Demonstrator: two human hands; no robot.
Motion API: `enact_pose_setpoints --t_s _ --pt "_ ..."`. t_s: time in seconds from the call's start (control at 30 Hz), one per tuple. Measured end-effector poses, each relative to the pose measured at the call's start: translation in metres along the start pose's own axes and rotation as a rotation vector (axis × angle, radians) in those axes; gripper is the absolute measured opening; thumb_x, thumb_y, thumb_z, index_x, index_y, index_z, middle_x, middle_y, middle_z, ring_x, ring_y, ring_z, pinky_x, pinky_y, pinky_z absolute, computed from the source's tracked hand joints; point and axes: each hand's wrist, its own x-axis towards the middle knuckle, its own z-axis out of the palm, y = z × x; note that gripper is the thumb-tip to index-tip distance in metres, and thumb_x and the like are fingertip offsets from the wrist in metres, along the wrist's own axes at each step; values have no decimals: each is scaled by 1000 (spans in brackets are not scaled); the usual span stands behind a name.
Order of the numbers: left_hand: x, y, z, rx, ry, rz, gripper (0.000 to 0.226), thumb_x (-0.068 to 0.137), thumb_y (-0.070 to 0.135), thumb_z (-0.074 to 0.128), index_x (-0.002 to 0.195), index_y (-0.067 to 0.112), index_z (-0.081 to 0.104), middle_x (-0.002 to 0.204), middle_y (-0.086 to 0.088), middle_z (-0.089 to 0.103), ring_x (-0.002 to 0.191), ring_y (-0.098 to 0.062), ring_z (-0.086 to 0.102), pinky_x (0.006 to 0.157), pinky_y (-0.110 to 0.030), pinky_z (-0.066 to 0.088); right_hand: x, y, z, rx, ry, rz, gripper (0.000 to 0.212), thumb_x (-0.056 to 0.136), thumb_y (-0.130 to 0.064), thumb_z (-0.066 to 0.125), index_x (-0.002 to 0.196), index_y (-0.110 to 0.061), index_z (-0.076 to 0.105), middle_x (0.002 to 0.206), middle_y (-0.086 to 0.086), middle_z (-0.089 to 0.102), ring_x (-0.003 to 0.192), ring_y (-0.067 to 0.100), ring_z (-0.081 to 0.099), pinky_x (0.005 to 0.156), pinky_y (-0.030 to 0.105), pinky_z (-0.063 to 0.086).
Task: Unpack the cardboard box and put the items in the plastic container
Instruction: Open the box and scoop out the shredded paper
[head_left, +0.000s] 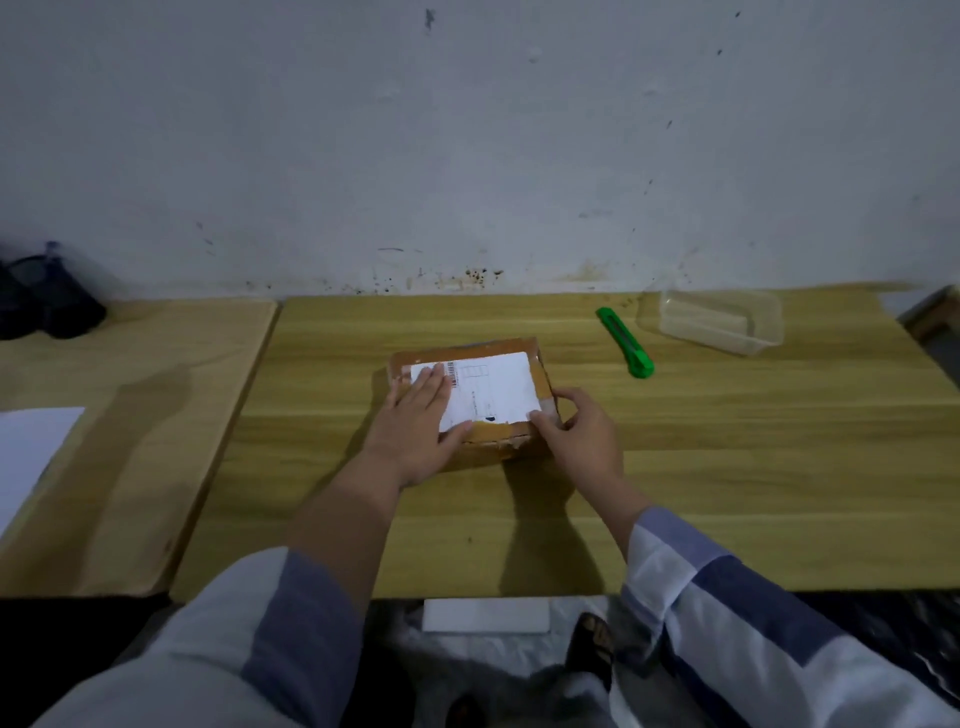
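A small taped cardboard box (511, 358) with a white shipping label lies closed in the middle of the wooden table (727, 467). My left hand (415, 421) rests flat on the box's top, fingers straight over the label. My right hand (576, 436) grips the box's near right corner, thumb on top and fingers curled round the side. A clear plastic container (714, 321) stands empty at the back right of the table. A green utility knife (625, 342) lies between the box and the container.
A second wooden table (130, 441) adjoins on the left, with a white sheet (31, 457) at its left edge and a dark object (47, 301) at the back. The wall rises right behind both tables. A white slab (485, 616) lies on the floor by my feet.
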Motion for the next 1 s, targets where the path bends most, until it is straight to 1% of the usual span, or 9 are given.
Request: enact_pose_setpoints --t_s 0.07,0.17,0.23,0.3,0.4,0.57,0.73,0.87,1.0 --pt "-12 -13 1 -62 15 -53 76 96 58 23 153 12 1 161 -2 -9 147 -14 -12 119 -40 -6 -16 0 1 -30 -17 9 52 79 -42 68 125 -25 52 83 -5 53 78 17 55 54 25 38" --pt "-25 -28 5 -137 38 -121 90 90 68 28 152 13 -4 160 -4 -13 148 -16 -11 120 -41 -2 -26 3 0 -182 -20 -142 58 79 -43 69 130 -23 51 117 5 52 106 23 54 82 34 49" --pt "-31 -33 7 -236 30 -169 102 82 75 33 152 12 -6 161 -5 -10 148 -18 -7 121 -40 2 -25 4 -4 -253 -96 -267 52 81 -39 69 128 -22 57 130 7 46 121 26 44 99 35 42" --pt "-36 -33 8 -402 -7 -221 113 72 79 40 152 13 -5 162 -3 -2 149 -20 3 121 -39 12 -20 1 -11 -339 -181 -320 45 80 -39 69 122 -25 63 140 7 41 131 28 35 106 35 33" --pt "-42 -33 12 -609 -2 -266 122 61 81 51 153 21 -2 161 3 8 146 -20 17 117 -42 26 -9 -1 -17 -470 -262 -401 43 79 -43 69 119 -28 65 143 8 37 134 28 30 109 34 29" --pt "-43 -36 18 -748 38 -276 129 51 81 63 152 27 3 156 3 28 139 -19 35 111 -44 37 -5 -4 -24 -612 -278 -535 44 78 -50 64 118 -32 65 148 6 34 136 29 25 109 43 35" --pt "-41 -35 21 -783 66 -274 123 58 68 73 152 28 5 153 4 35 136 -18 40 109 -41 39 -4 -8 -23 -691 -376 -641 41 88 -45 55 128 -34 56 150 -1 37 145 17 22 116 41 20" --pt "-40 -36 21 -793 59 -286 121 59 64 76 152 29 6 151 4 39 134 -19 41 108 -42 40 -11 -8 -19 -614 -361 -686 35 94 -33 51 127 -25 59 144 7 47 140 23 35 110 36 36" --pt "-42 -36 21 -786 64 -291 123 57 68 75 152 29 6 151 4 38 135 -19 41 108 -42 40 -15 -9 -19 -469 -309 -649 28 94 -22 53 120 -18 65 134 7 58 136 22 42 106 39 42"
